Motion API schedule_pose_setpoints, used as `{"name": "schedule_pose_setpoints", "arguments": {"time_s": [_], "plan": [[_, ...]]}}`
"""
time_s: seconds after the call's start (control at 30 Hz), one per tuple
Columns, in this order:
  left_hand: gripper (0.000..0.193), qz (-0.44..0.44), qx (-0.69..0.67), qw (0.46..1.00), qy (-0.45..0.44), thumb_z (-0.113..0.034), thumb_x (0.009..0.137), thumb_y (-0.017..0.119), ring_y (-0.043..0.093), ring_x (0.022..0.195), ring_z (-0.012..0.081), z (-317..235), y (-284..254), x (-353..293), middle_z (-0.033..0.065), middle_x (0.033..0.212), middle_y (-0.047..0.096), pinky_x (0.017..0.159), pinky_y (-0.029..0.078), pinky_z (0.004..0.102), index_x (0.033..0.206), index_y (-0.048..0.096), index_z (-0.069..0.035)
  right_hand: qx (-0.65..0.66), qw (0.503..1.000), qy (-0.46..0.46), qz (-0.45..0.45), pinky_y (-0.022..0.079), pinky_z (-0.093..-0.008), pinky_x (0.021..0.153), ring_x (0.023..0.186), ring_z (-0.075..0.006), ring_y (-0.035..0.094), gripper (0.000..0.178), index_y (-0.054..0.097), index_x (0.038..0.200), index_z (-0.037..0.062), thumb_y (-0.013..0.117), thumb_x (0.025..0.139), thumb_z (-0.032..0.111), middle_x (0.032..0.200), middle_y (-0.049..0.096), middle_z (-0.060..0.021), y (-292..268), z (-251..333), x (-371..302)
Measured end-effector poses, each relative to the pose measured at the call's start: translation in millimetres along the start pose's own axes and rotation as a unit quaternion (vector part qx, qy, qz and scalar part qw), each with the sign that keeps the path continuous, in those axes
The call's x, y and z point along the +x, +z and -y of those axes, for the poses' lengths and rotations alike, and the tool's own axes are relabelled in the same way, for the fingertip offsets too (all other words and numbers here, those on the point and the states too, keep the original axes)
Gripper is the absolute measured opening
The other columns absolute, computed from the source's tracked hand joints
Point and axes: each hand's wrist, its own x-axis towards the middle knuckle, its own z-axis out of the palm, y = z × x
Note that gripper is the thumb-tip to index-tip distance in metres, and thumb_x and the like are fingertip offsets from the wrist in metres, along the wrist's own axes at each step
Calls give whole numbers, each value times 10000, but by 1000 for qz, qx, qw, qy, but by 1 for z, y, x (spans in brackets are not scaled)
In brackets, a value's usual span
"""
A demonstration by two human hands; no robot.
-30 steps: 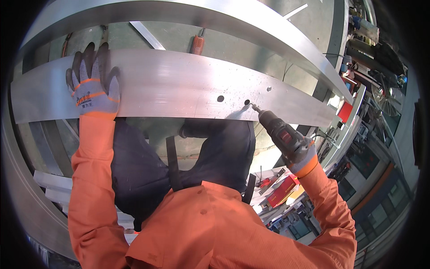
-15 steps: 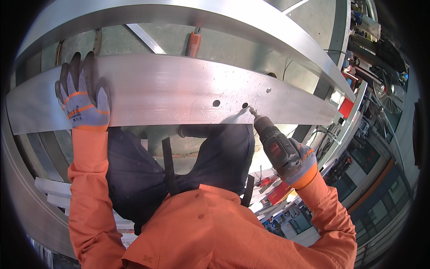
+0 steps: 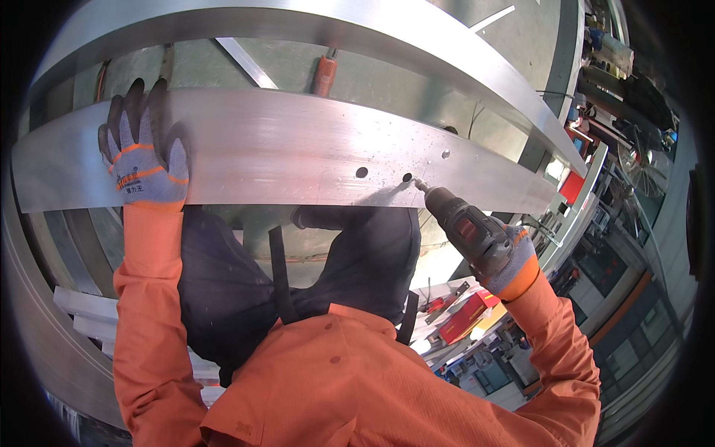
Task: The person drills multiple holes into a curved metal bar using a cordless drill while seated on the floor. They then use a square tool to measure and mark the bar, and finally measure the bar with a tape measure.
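Observation:
A wide silver metal beam (image 3: 275, 149) lies across in front of me, with two dark round holes and fine shavings on its face. My left hand (image 3: 145, 153), in a grey glove with orange bands, lies flat on the beam's left part, fingers spread toward the far edge. Gloved alike, my right hand (image 3: 514, 261) is wrapped round the grip of a black power drill (image 3: 465, 227). The drill points up and left, its bit close beside the right-hand hole (image 3: 407, 177). Whether the bit touches the metal I cannot tell.
Beyond the beam runs a second long metal profile (image 3: 357, 30). An orange-red tool (image 3: 325, 74) lies in the gap between them. To the right are a red box (image 3: 572, 186) and a cluttered bench; a red and yellow package (image 3: 469, 316) lies below the drill.
The drill's body and my right hand have shifted slightly right and down, its tip staying near the same hole. My left hand remains flat on the beam.

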Motion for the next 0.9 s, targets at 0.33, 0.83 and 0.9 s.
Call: {"name": "schedule_pose_setpoints", "arguments": {"time_s": [0.33,0.83,0.9], "plan": [[708,18,-40,998,-51,-303,863,700,400,1497,359,-4,-2,-3,65,1603,494,1255,236,569,1554,548,-290,124,991,-45,-34,571,-303,790,896,-184,721,270,696,1104,65,693,866,192,1047,737,-49,17,-47,2],[678,-10,-11,999,-35,-231,825,631,474,1421,377,-7,-4,0,101,1563,533,1186,320,535,1501,601,-199,166,986,-7,9,557,-286,790,867,-164,711,348,668,1171,63,714,858,208,1025,738,-45,6,-34,5],[677,-12,-5,999,-34,-230,822,636,476,1424,371,-8,-3,-1,101,1564,532,1188,318,533,1497,605,-195,135,991,-5,5,558,-278,785,866,-148,707,365,668,1182,59,717,855,211,1029,739,-39,9,-52,9]]}}
